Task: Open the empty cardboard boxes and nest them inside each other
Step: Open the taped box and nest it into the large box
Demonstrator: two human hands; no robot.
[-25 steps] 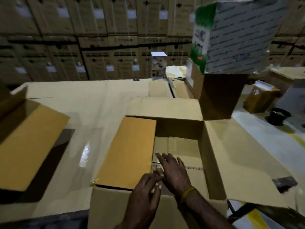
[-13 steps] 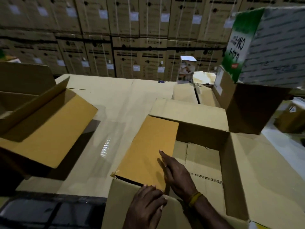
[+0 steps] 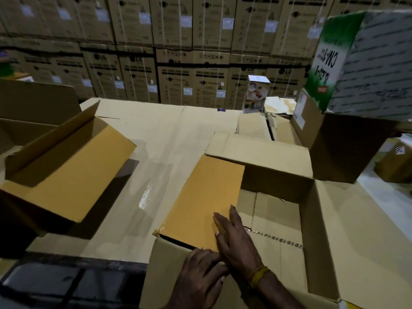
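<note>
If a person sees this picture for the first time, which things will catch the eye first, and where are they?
First, the two hands at the bottom centre: the right hand lies flat on the orange-brown flap of the open box, and the left hand rests on its near edge. Next, the green and white carton at the upper right. Behind everything stands a wall of stacked cartons.

Bare forearms, no sleeves visible. Yellow thread band [image 3: 258, 274] around the wrist just behind right hand [image 3: 236, 246].
</note>
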